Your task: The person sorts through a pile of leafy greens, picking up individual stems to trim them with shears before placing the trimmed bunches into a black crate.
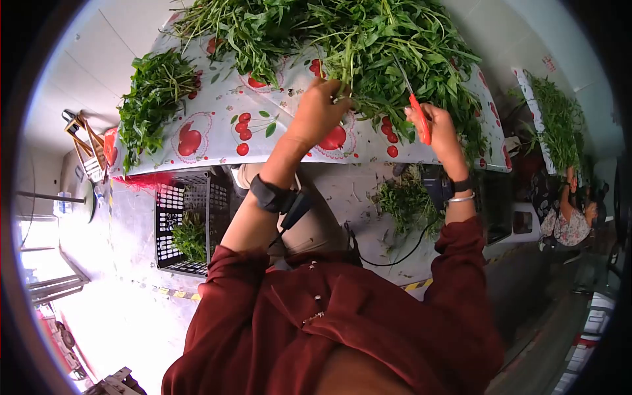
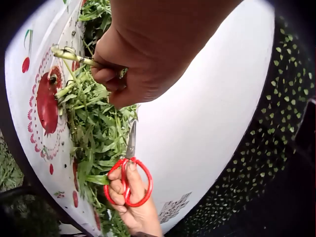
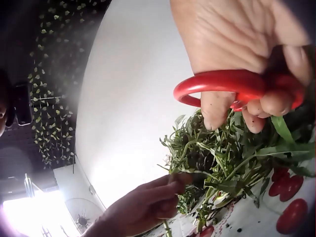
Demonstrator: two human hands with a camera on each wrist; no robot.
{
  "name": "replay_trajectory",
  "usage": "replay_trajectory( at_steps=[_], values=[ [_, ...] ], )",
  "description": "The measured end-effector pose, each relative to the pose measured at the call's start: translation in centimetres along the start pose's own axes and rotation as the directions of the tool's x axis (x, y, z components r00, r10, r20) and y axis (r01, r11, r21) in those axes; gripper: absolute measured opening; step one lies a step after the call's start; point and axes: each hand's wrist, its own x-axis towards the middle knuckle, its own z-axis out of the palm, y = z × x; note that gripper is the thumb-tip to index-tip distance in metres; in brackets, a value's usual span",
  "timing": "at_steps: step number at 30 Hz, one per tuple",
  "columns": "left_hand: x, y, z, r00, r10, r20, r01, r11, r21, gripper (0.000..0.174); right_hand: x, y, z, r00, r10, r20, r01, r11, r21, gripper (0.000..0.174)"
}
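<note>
My left hand [image 1: 318,113] is over the front part of the table and grips cut green stems [image 2: 74,57], whose pale ends stick out past the curled fingers. To its right, my right hand [image 1: 440,130] holds a pair of scissors [image 1: 420,120] by the red handles, with finger and thumb through the loops. The metal blades [image 2: 131,140] point away from me, over the leafy greens. A large heap of leafy greens [image 1: 401,49] spreads across the back and right of the table, close beyond both hands. In the right wrist view the red loops [image 3: 222,81] surround the thumb.
A smaller pile of greens [image 1: 155,92] lies at the table's left end. The fruit-print tablecloth [image 1: 220,128] covers the table. Below are a black crate [image 1: 217,204] with greens inside and loose greens [image 1: 405,201] on the floor. Another person [image 1: 569,220] sits at the far right.
</note>
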Motion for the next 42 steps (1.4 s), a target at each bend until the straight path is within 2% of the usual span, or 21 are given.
replay_trajectory(
  at_steps=[4, 7, 12, 15, 16, 17, 18, 20, 22, 23, 25, 26, 28, 29, 32, 34, 36, 38, 40, 41, 42],
  values=[
    [1.2, -1.2, 2.0, 0.997, 0.073, 0.005, -0.073, 0.99, 0.122, 0.027, 0.0, 0.1, 0.5, 1.0, 0.017, 0.016, -0.018, 0.993, 0.119, 0.03],
    [1.4, -1.2, 2.6, 0.988, -0.052, 0.142, 0.028, 0.985, 0.17, 0.021, 0.3, -0.1, 0.8, 0.999, 0.043, 0.021, -0.046, 0.98, 0.193, 0.026],
    [1.7, -1.5, 0.9, 0.999, -0.048, 0.01, 0.046, 0.989, 0.141, 0.017, 0.3, -0.3, -0.1, 0.996, 0.068, 0.054, -0.081, 0.958, 0.274, 0.026],
    [1.6, -0.7, -1.1, 0.999, -0.018, -0.028, 0.018, 1.0, -0.006, 0.019, -0.2, -0.8, -0.3, 0.997, 0.07, 0.009, -0.07, 0.96, 0.273, 0.026],
    [2.0, -1.0, -2.4, 0.994, -0.111, 0.001, 0.108, 0.963, -0.247, 0.018, -0.4, -0.7, -0.2, 0.997, 0.072, 0.011, -0.072, 0.957, 0.281, 0.026],
    [2.0, -1.0, -3.2, 0.968, -0.248, 0.032, 0.232, 0.845, -0.482, 0.018, -0.8, -0.7, -0.2, 0.998, 0.057, -0.016, -0.049, 0.951, 0.306, 0.028],
    [2.1, -0.2, -4.2, 0.925, -0.368, 0.096, 0.331, 0.654, -0.68, 0.017, -1.2, -0.7, -0.1, 0.998, 0.042, -0.045, -0.025, 0.944, 0.329, 0.031],
    [2.7, -0.5, -5.6, 0.925, -0.349, 0.153, 0.287, 0.374, -0.882, 0.015, -1.8, -0.5, 0.3, 0.998, 0.036, -0.054, -0.017, 0.949, 0.316, 0.031],
    [3.2, -1.4, -6.1, 0.901, -0.413, 0.128, 0.273, 0.312, -0.91, 0.015, -2.1, -0.5, 0.9, 0.996, 0.051, -0.069, -0.028, 0.952, 0.305, 0.031],
    [3.6, -1.8, -6.5, 0.906, -0.406, 0.122, 0.266, 0.321, -0.909, 0.015, -2.3, -0.7, 1.1, 0.994, 0.076, -0.076, -0.051, 0.955, 0.294, 0.031],
    [4.4, -1.7, -7.3, 0.906, -0.417, 0.069, 0.319, 0.567, -0.759, 0.018, -2.3, 0.3, 1.4, 0.994, 0.087, -0.068, -0.06, 0.943, 0.327, 0.029],
    [5.0, -1.5, -7.4, 0.911, -0.407, 0.066, 0.311, 0.573, -0.758, 0.018, -2.4, 0.5, 1.5, 0.993, 0.109, -0.054, -0.083, 0.931, 0.354, 0.028],
    [6.2, -0.1, -7.5, 0.9, -0.435, 0.037, 0.255, 0.455, -0.853, 0.019, -2.6, 0.3, 1.7, 0.992, 0.108, -0.063, -0.083, 0.945, 0.316, 0.028],
    [7.1, -1.1, -7.6, 0.923, -0.375, 0.086, 0.257, 0.437, -0.862, 0.019, -2.6, 0.7, 1.9, 0.991, 0.113, -0.069, -0.087, 0.947, 0.308, 0.029],
    [9.5, -2.0, -6.9, 0.922, -0.374, 0.105, 0.275, 0.436, -0.857, 0.013, -2.7, 1.6, 2.1, 0.992, 0.091, -0.082, -0.066, 0.96, 0.274, 0.03],
    [11.6, -4.7, -5.5, 0.939, -0.335, 0.082, 0.244, 0.476, -0.845, 0.011, -2.8, 1.9, 2.2, 0.989, 0.117, -0.088, -0.089, 0.959, 0.267, 0.029],
    [13.1, -6.3, -4.4, 0.944, -0.318, 0.084, 0.29, 0.681, -0.673, 0.011, -2.9, 2.1, 2.1, 0.989, 0.119, -0.083, -0.094, 0.963, 0.252, 0.03],
    [14.0, -7.1, -3.2, 0.909, -0.41, 0.082, 0.389, 0.757, -0.525, 0.024, -3.1, 2.1, 2.3, 0.983, 0.149, -0.108, -0.117, 0.96, 0.255, 0.03],
    [14.7, -7.9, -1.8, 0.942, -0.336, -0.022, 0.305, 0.879, -0.365, 0.024, -3.2, 2.3, 2.3, 0.985, 0.128, -0.12, -0.096, 0.965, 0.242, 0.029],
    [15.3, -9.4, -1.6, 0.945, -0.328, 0.02, 0.323, 0.917, -0.235, 0.032, -3.3, 2.2, 2.3, 0.983, 0.145, -0.114, -0.113, 0.962, 0.248, 0.029],
    [15.4, -9.8, -1.4, 0.945, -0.326, 0.014, 0.32, 0.916, -0.242, 0.032, -3.5, 2.1, 2.3, 0.98, 0.165, -0.108, -0.133, 0.958, 0.256, 0.029]
  ],
)
